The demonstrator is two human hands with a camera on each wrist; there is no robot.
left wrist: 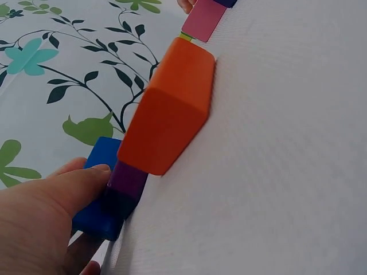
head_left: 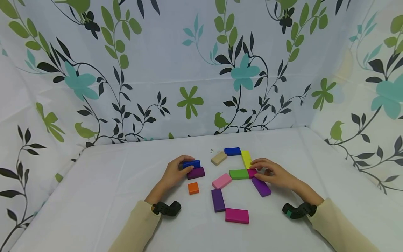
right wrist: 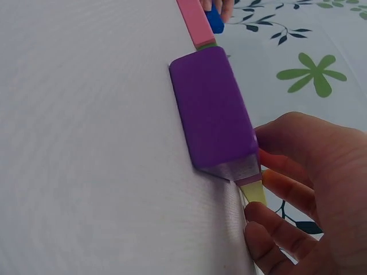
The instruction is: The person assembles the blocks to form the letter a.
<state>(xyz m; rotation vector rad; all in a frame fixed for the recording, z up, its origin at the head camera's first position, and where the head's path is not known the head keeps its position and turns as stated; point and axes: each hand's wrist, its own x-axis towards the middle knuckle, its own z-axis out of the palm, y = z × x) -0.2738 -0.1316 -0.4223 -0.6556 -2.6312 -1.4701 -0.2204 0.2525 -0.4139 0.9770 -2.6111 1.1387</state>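
Observation:
My left hand (head_left: 172,172) grips a blue block (head_left: 196,163), thumb on its near side and fingers behind it. Right in front of that lies a dark purple block (head_left: 196,173), and a small orange block (head_left: 193,188) sits nearer me. With thumb and fingertips, my right hand (head_left: 278,175) pinches a small magenta block (head_left: 251,173) at the right end of a green block (head_left: 238,174). A yellow block (head_left: 246,159) extends away behind it. The violet block (right wrist: 212,109) slants toward me below my right thumb, large in the right wrist view.
A pink block (head_left: 221,181), a dark violet block (head_left: 218,200) and a larger magenta block (head_left: 237,216) curve toward me in the middle. Farther back lie a beige block (head_left: 219,158) and another blue block (head_left: 232,151). White patterned cloth (head_left: 151,80) hangs behind the white tabletop (head_left: 110,196).

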